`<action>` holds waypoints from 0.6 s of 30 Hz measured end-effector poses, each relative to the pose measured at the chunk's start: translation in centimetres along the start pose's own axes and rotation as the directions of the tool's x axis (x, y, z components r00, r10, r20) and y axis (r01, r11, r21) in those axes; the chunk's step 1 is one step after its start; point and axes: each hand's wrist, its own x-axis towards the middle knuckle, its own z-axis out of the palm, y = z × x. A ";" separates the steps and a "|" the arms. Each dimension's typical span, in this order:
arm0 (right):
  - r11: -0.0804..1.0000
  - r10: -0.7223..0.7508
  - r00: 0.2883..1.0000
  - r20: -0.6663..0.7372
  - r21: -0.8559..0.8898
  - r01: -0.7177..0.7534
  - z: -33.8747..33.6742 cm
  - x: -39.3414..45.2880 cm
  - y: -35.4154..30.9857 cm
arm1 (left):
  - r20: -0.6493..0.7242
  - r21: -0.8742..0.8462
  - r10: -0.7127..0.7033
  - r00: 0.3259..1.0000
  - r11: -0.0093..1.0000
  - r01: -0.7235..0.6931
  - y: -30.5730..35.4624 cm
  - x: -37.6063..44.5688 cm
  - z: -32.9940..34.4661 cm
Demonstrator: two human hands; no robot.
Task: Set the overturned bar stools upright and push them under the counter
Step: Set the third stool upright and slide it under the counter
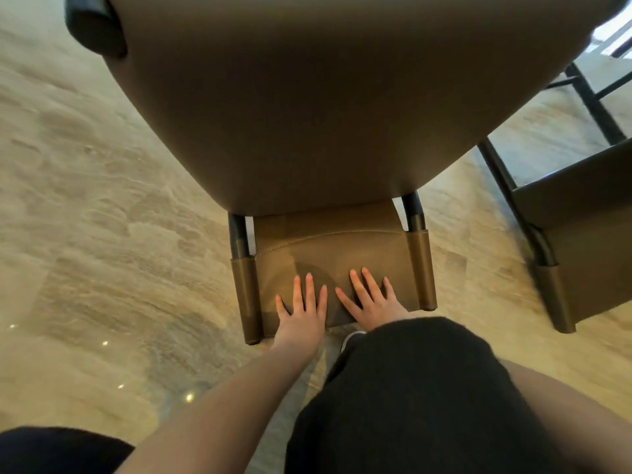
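Observation:
A brown leather bar stool [307,107] stands upright right below me, its wide seat filling the top of the view and its low backrest [328,254] held between two black posts. My left hand [302,307] and my right hand [371,297] lie flat, side by side, on the outer face of that backrest, fingers spread and pointing forward. Neither hand wraps around anything. A second brown stool [578,220] with black metal legs stands at the right edge. The counter is not clearly visible.
The floor [102,206] is glossy beige marble, open on the left. Black stool legs and crossbars [595,104] cross the upper right. My dark trouser leg [410,398] and a shoe tip sit close behind the backrest.

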 end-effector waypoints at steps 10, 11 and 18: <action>0.989 -0.133 0.990 0.044 -0.060 0.136 -17.8 -11.3 -0.2 | 0.056 -0.061 -0.049 0.997 0.997 0.053 -2.2 -13.3 -16.6; 0.988 -0.144 0.989 0.034 -0.056 0.146 -19.9 -12.4 0.1 | 0.069 -0.068 -0.045 0.997 0.996 0.049 -2.4 -14.5 -18.8; 0.981 -0.189 0.981 -0.048 -0.060 0.186 -35.1 -18.9 3.2 | 0.012 -0.025 -0.051 0.999 0.998 0.051 -3.8 -21.5 -33.4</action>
